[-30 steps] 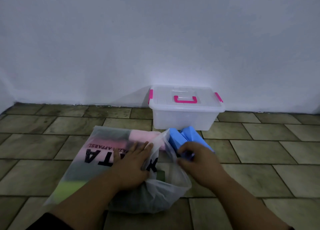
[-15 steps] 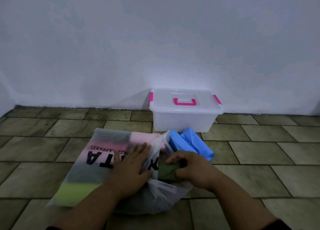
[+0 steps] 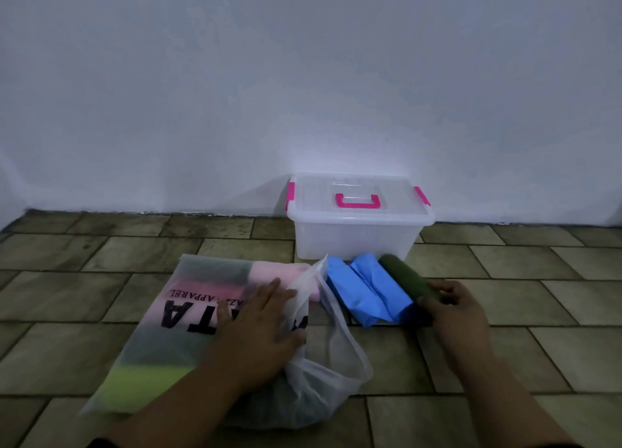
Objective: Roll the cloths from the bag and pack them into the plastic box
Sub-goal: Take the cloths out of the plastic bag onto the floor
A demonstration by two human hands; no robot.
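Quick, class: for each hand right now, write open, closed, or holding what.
Left hand: open, pressing flat on the plastic bag.
Right hand: closed around the end of the dark green rolled cloth.

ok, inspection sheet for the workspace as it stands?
Surface: tiled floor.
Job's things: plastic box by the wall, lid on; bag lying flat, cloths showing through; blue rolls and dark green roll on the floor before the box.
Clutter: nothing seen.
Hands: left hand flat on the bag; right hand grips the dark green roll's near end.
Cables: nothing seen.
Surroundings: white wall.
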